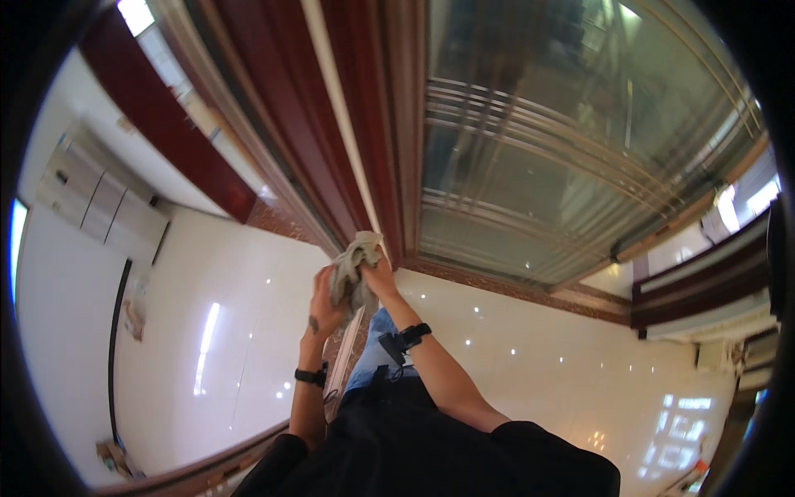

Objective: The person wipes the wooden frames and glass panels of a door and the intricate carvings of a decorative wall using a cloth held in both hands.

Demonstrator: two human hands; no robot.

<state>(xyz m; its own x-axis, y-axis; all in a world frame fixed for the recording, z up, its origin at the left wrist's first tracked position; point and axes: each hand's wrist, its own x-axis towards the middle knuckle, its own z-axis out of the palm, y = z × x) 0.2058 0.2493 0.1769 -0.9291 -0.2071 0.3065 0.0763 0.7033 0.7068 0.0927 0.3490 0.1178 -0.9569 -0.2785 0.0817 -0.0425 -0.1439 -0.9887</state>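
A crumpled grey-beige cloth (pixel 354 273) is bunched between my two hands at the foot of the view of a dark red wooden door frame (pixel 298 124). My left hand (pixel 324 304) grips the cloth from the left side. From the right, my right hand (pixel 380 276) holds its upper part, fingers partly hidden by the folds. The cloth's top meets the lower visible end of a pale strip (pixel 341 112) running down the red wood; whether it presses on it I cannot tell. Black bands circle both wrists.
Right of the frame stands a glass door panel (pixel 509 168) with metal bars. Glossy tiled floor (pixel 497 373) spreads on both sides, split by a brown stone threshold (pixel 341 354). A pale cabinet (pixel 102 192) stands at far left. Another dark red door edge (pixel 168 118) rises at upper left.
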